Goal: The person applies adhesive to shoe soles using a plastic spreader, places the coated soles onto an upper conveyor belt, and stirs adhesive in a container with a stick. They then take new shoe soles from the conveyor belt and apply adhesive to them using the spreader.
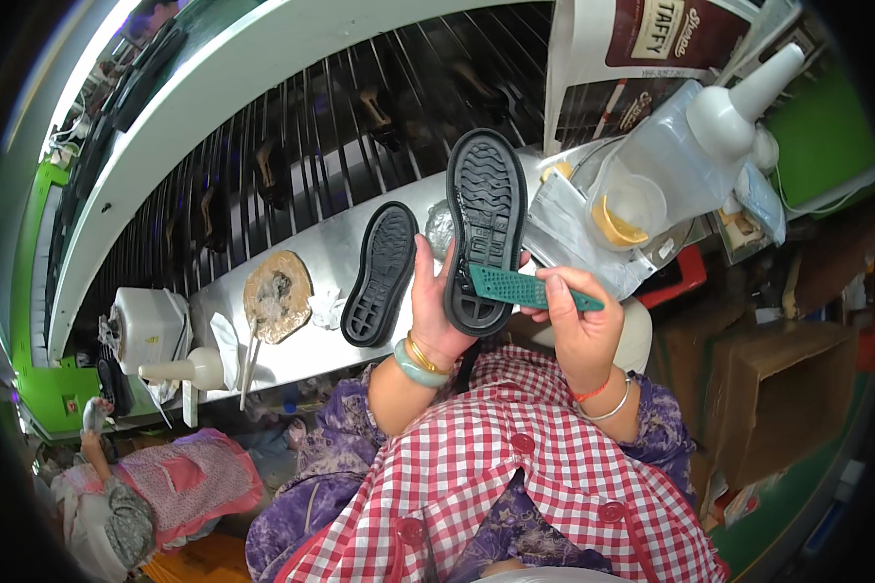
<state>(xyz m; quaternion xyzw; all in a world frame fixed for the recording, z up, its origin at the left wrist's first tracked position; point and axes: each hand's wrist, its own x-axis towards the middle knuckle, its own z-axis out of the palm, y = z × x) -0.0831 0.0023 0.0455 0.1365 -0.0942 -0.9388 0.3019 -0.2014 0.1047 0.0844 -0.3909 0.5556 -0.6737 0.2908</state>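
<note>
A black rubber shoe sole (486, 194) is held up in my left hand (436, 316), its ridged, hollowed face toward me. My left fingers go behind the sole and are partly hidden. In my right hand (578, 330) is a flat green perforated strip (525, 289), pinched between thumb and fingers. The strip's far end lies across the lower part of the sole. Just left of my left hand, a second black shoe sole (379, 272) rests on the metal ledge (331, 364), hollowed face up.
Behind the ledge runs a rack of metal bars (331, 126) with shoes on it. On the left lie a brown-crusted round dish (278, 296) and a white nozzle bottle (190, 369). A large translucent squeeze bottle (661, 155) stands right. An open cardboard box (783, 398) sits lower right; another person (165, 486) is lower left.
</note>
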